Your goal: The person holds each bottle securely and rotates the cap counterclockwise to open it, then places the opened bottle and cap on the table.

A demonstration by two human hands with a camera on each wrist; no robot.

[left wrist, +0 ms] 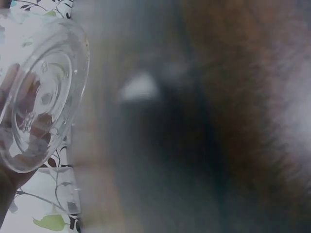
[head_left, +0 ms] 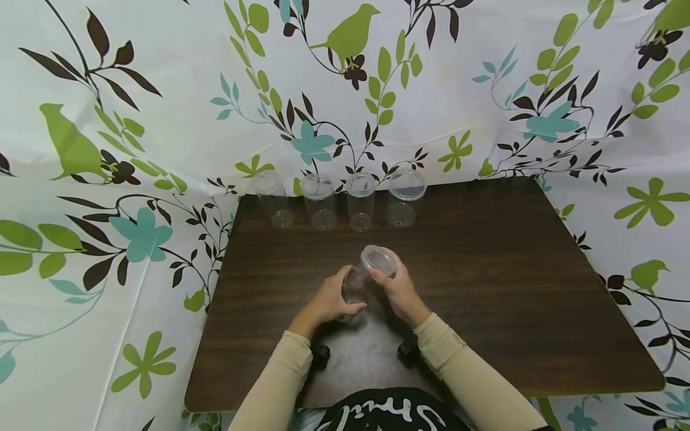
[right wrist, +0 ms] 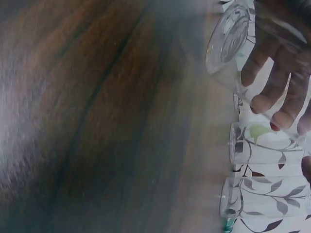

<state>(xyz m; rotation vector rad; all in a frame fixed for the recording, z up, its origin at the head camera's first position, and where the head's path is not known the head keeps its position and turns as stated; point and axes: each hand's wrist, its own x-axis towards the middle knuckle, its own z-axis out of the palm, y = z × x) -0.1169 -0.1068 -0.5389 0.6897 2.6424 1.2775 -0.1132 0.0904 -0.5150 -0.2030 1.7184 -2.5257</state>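
Note:
A clear plastic jar (head_left: 356,286) with a round translucent lid (head_left: 379,260) is tilted over the middle of the table, its lid end up and to the right. My left hand (head_left: 325,301) grips the jar's body from the left, thumb toward me. On the other side, my right hand (head_left: 404,296) holds it near the lid, with the thumb at the lid's edge. The left wrist view has the jar's ringed base (left wrist: 46,99) at its left edge. Through the clear wall, fingers (right wrist: 272,94) show in the right wrist view.
Along the back edge of the dark wood table (head_left: 485,287) stand several clear lidded containers, among them a narrow one (head_left: 360,203) and a wider one (head_left: 403,206) at the row's right end. A patterned cloth (head_left: 178,72) hangs right behind them.

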